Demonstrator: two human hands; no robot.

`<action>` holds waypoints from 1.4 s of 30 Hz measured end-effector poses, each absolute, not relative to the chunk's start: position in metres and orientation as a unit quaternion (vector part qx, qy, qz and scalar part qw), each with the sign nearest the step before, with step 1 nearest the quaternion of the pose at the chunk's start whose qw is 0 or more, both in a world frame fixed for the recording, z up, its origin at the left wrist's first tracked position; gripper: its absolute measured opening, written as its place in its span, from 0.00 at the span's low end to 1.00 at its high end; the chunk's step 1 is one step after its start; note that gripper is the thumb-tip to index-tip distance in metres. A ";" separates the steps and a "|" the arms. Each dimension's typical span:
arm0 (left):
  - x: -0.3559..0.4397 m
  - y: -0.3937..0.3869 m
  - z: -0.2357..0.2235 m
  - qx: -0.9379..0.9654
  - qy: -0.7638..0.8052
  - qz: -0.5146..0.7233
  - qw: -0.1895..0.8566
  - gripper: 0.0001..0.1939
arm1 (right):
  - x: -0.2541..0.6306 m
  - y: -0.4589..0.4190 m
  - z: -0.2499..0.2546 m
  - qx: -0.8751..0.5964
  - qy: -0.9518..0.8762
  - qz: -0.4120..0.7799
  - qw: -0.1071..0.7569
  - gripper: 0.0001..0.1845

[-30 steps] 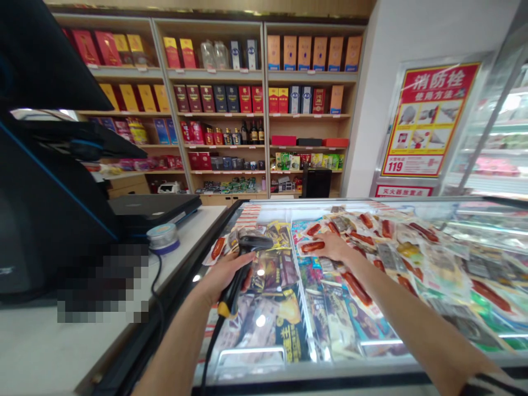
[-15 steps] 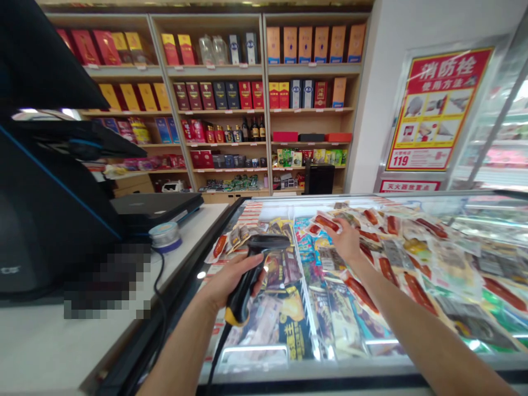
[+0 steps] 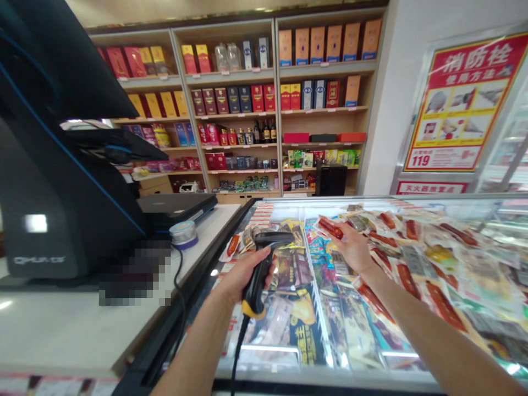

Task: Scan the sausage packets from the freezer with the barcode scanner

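Observation:
My left hand [image 3: 247,272] is wrapped round the handle of a black and yellow barcode scanner [image 3: 258,280], whose head points right over the glass-topped freezer [image 3: 280,374]. In my right hand [image 3: 352,245] is a vacuum-packed sausage [image 3: 330,226], red-brown in clear plastic, gripped at its right end. Right of this hand many more packed sausages [image 3: 445,305] lie spread on the glass. Beyond the scanner, at the freezer's left side, lie another packed sausage [image 3: 232,245] and a few small dark packets [image 3: 248,237]. Bagged frozen goods show through the glass.
To the left, a white counter [image 3: 53,330] carries a black checkout terminal [image 3: 70,220], a flat black scale [image 3: 177,209] and a round tub [image 3: 183,234]. The scanner's cable [image 3: 236,357] hangs toward me. Shelves of boxes and bottles [image 3: 235,137] stand behind the freezer.
My right hand has lifted the packed sausage off the glass among the others. My left hand still holds the scanner, now slightly farther right in view. The camera has turned a little left.

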State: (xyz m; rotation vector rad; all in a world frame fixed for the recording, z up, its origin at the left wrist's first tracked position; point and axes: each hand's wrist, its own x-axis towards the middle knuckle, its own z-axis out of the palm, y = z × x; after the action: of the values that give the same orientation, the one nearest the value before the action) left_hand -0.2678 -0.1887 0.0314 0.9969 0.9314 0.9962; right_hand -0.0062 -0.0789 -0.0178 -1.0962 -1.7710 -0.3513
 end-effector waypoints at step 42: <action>-0.267 -0.189 0.035 0.366 0.357 0.451 0.731 0.14 | -0.045 -0.088 -0.014 -0.546 -0.820 -0.057 0.160 0.11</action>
State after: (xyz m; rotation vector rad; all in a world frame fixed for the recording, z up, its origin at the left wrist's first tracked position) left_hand -0.2666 -0.1886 0.0347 0.8057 0.7856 0.9927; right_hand -0.0449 -0.0881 -0.0142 -1.5606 -2.3446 -0.1627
